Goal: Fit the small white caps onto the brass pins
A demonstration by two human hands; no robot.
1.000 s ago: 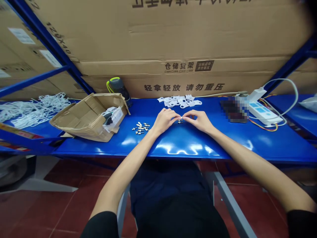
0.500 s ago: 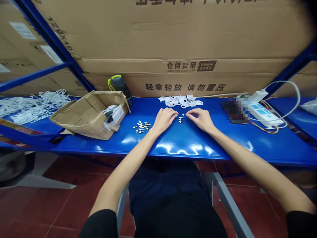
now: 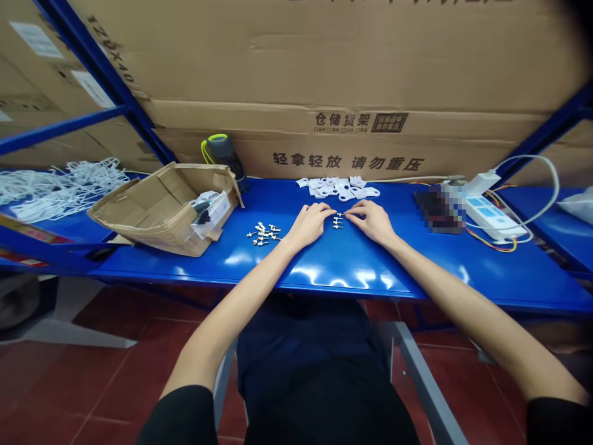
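Small metal pins with wider heads lie in a short row (image 3: 338,222) on the blue tabletop (image 3: 345,256). At the row's far end, my left hand (image 3: 311,224) reaches the top pin from the left, fingers together and fingertips at its head. From the right, my right hand (image 3: 373,221) pinches the same pin's thin end between thumb and fingers. A loose pile of similar pins (image 3: 263,234) lies left of my left wrist. Beyond both hands is a cluster of flat white plastic pieces with round holes (image 3: 340,188).
An open cardboard box (image 3: 152,216) with white items inside stands at the left, a dark bottle (image 3: 227,157) behind it. White wire-like pieces (image 3: 60,188) lie further left. To the right are a pixelated dark object (image 3: 438,210) and a white power strip (image 3: 493,216) with cables.
My right hand has moved slightly left, bringing the pin in line with the row. My left fingertips have moved right to meet it. The view has shifted a little.
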